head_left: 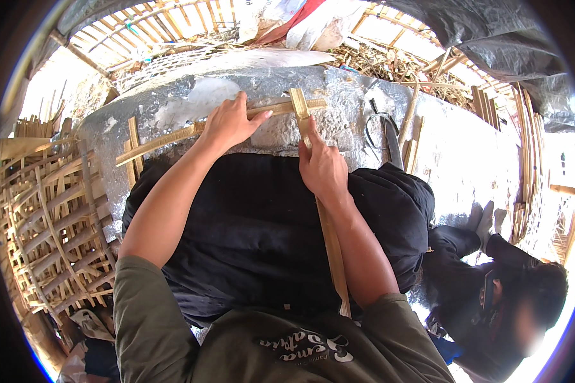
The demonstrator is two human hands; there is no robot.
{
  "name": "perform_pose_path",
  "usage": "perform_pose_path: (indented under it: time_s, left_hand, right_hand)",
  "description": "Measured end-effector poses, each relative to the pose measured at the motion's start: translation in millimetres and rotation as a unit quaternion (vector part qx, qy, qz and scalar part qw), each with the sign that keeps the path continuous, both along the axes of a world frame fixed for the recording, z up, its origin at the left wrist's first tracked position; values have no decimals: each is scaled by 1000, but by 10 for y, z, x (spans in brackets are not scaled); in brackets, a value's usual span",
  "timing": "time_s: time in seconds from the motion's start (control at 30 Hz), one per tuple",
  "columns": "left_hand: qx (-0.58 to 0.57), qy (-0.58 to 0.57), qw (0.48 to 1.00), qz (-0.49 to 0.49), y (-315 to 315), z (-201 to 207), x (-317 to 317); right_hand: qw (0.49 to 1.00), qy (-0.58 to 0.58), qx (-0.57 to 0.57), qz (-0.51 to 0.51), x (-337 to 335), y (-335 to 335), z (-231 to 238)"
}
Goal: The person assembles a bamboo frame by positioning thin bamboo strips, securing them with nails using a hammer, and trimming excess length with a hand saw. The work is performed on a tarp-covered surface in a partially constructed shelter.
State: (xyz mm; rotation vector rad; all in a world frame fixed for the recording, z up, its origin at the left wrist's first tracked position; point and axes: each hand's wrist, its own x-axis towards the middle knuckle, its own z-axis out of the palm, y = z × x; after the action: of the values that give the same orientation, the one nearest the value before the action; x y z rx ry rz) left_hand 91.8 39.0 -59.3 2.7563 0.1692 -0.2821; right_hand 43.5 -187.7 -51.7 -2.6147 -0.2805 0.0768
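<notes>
A pale bamboo strip point(160, 145) runs across in front of my lap, slanting from lower left to upper right. My left hand point(229, 122) is closed over its middle, thumb pointing right along it. A second bamboo strip point(333, 255) passes lengthwise from near my body, under my right forearm, and its far end crosses on top of the first strip. My right hand point(324, 167) grips this second strip just below the crossing, index finger stretched along it. Behind and under the crossing lies a rough grey block point(326, 131).
Woven bamboo lattice point(51, 223) stands at the left. Short bamboo strips point(134, 142) lie beyond my left knee. At right are a dark long blade-like tool point(391, 143) with a black strap, and a seated person point(492, 281) in dark clothes. Bamboo scraps point(390, 67) lie at the back.
</notes>
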Motion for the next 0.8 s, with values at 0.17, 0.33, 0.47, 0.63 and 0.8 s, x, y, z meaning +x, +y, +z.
perform_pose_path:
  time_s: [0.17,0.33,0.47,0.63,0.8]
  left_hand:
    - [4,-8,1000,-8,13,-27,-3]
    - [-3,5,1000,-9,8,6,-3]
    - [0,18,1000,-10,8,3,12]
    - [-34,27,999,14,10,10,13]
    - [-27,21,999,14,-1,17,4]
  right_hand:
    - [1000,-1,3,5,7,1,-6]
    - [1000,-3,-4,10,19,-11,-8]
    - [1000,-12,-6,20,7,-2,58]
    - [999,-21,-3,26,0,6,104]
    - [999,-27,-1,24,-9,2,112]
